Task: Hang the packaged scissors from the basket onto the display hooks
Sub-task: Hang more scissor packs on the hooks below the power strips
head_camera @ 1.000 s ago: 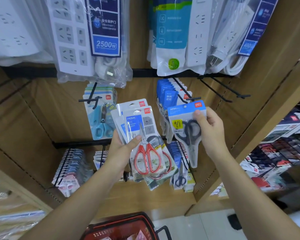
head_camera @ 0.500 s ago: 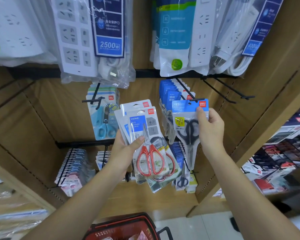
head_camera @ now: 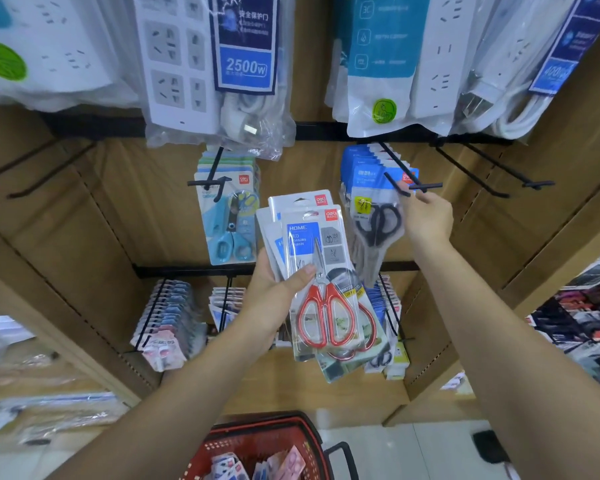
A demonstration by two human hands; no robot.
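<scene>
Firstly, head view: looked forward and down at a wooden display wall (head_camera: 84, 220) fitted with black wire hooks.
Left hand (head_camera: 274, 296): fingers curled behind a fanned stack of red-handled scissors packs (head_camera: 323, 306), thumb pressed across the front pack. The stack was held upright in front of the wall, between the two hook rows.
Right hand (head_camera: 426, 220): raised, fingers pinching the top edge of a black-handled scissors pack (head_camera: 376, 225).
Black-handled scissors pack, position: blue header up at the tip of the loaded hook (head_camera: 395, 164), in front of the hung blue-header packs (head_camera: 357, 168). Could not tell whether the wire passed through its hang hole.
Basket (head_camera: 257, 441): red, at the bottom edge between the forearms, with more packs lying inside.
Left neighbour: blue-handled scissors packs (head_camera: 231, 233) hung on their own hook, just left of the left hand's stack.
Right neighbour: two side hooks (head_camera: 492, 171) jutted out, well apart from the right hand.
Top rail: bagged white power strips (head_camera: 181, 64).
Lower row: small carded packs (head_camera: 167, 317) hung behind the left forearm.
</scene>
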